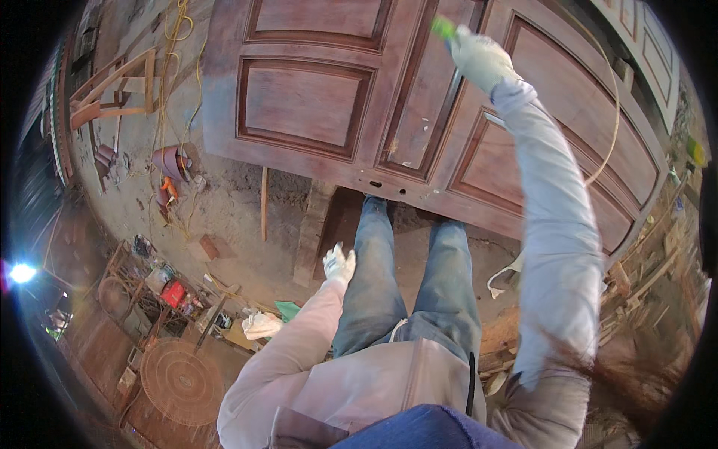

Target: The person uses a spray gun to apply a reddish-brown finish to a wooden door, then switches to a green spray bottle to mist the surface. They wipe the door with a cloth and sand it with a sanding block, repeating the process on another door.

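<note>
A large reddish-brown panelled door (307, 106) lies in front of me, with pale patches on its surface. Over its middle, my right hand (485, 60), in a white glove, is closed around a bright green object (443, 28). Only one end of that object sticks out past the fingers, blurred, so its kind is hidden. My left hand (339, 265), also gloved, hangs beside my left thigh, fingers loosely apart and holding nothing. Two small dark holes (375, 184) are cut in the door's near edge, just ahead of my legs.
Yellow cord (179, 56) trails over the ground at left, near a reddish bucket (172, 161) and a wooden frame (112, 93). Lower left are a red box (173, 293) and a round brown disc (182, 382). A pale hose (615, 97) crosses the door; scrap wood (651, 280) lies right.
</note>
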The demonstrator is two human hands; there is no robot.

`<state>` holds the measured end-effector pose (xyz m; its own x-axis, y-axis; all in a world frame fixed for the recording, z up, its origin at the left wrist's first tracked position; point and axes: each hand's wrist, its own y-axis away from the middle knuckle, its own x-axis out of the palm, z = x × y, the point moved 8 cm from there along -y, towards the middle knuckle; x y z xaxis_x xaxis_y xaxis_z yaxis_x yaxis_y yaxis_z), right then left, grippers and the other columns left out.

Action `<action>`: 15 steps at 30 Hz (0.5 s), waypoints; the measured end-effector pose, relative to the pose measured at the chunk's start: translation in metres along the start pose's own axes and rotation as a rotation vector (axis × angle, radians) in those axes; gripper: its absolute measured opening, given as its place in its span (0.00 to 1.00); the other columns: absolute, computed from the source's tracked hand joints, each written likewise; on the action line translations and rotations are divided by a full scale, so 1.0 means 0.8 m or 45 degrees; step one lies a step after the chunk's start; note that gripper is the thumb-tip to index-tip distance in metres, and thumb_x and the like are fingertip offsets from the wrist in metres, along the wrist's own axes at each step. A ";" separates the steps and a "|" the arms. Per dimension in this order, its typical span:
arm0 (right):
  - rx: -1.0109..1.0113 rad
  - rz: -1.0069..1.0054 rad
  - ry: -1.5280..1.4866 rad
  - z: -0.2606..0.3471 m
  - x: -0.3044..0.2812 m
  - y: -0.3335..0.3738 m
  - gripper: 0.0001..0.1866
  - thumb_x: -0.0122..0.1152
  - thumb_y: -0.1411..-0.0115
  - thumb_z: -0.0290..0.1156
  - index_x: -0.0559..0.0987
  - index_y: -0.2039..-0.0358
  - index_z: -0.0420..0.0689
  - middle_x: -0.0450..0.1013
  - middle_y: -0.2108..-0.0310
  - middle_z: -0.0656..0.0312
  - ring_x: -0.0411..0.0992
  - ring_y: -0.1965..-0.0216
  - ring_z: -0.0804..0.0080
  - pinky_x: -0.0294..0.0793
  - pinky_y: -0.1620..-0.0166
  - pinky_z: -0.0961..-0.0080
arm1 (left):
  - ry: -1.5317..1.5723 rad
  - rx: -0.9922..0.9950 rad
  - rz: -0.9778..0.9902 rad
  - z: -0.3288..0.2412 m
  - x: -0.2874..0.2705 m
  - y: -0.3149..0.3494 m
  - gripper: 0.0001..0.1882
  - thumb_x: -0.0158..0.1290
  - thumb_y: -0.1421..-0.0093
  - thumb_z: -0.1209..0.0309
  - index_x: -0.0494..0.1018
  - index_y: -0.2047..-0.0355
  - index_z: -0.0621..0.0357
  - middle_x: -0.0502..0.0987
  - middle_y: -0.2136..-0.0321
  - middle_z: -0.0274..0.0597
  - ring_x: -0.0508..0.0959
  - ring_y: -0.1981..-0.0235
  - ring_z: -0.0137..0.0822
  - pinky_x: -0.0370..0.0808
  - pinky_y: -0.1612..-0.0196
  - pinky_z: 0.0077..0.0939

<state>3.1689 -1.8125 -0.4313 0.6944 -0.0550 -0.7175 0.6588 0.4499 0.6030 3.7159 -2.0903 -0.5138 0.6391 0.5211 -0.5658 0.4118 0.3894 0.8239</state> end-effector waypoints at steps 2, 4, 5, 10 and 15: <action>0.094 0.272 -0.025 0.018 0.023 0.055 0.24 0.43 0.34 0.50 0.79 0.61 0.44 0.78 0.63 0.50 0.77 0.61 0.51 0.76 0.60 0.57 | 0.174 -0.066 -0.062 0.074 0.026 0.026 0.26 0.51 0.40 0.52 0.72 0.49 0.58 0.76 0.59 0.56 0.75 0.55 0.55 0.70 0.48 0.43; 0.369 0.734 -0.165 0.050 0.015 0.148 0.22 0.45 0.35 0.48 0.79 0.62 0.44 0.78 0.64 0.50 0.77 0.62 0.51 0.76 0.60 0.58 | 0.214 -0.153 -0.076 0.119 0.044 0.061 0.23 0.51 0.41 0.52 0.74 0.54 0.58 0.79 0.63 0.54 0.77 0.58 0.53 0.72 0.52 0.44; 0.259 0.192 -0.052 0.009 0.019 0.143 0.20 0.46 0.35 0.47 0.79 0.63 0.44 0.78 0.64 0.50 0.77 0.63 0.50 0.76 0.60 0.57 | 0.213 -0.192 -0.033 0.146 0.055 0.072 0.22 0.52 0.41 0.53 0.75 0.55 0.57 0.79 0.63 0.53 0.78 0.58 0.52 0.72 0.53 0.44; -0.221 0.515 -0.166 -0.020 0.151 0.252 0.19 0.46 0.36 0.46 0.78 0.60 0.44 0.77 0.63 0.48 0.75 0.60 0.49 0.73 0.56 0.55 | 0.791 -0.344 0.201 0.145 0.068 0.093 0.17 0.53 0.39 0.58 0.75 0.59 0.59 0.80 0.67 0.45 0.78 0.63 0.39 0.73 0.58 0.32; -0.079 0.245 -0.289 0.016 0.179 0.201 0.20 0.43 0.34 0.44 0.75 0.48 0.50 0.75 0.54 0.50 0.71 0.51 0.49 0.70 0.48 0.58 | 1.190 -0.194 0.023 0.156 0.101 0.084 0.14 0.53 0.37 0.64 0.74 0.56 0.60 0.79 0.62 0.41 0.78 0.60 0.34 0.72 0.55 0.29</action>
<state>3.3778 -1.7592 -0.4326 0.8563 -0.1584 -0.4916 0.4947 0.5249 0.6927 3.8764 -2.1170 -0.5002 -0.1619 0.8996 -0.4055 0.2754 0.4358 0.8569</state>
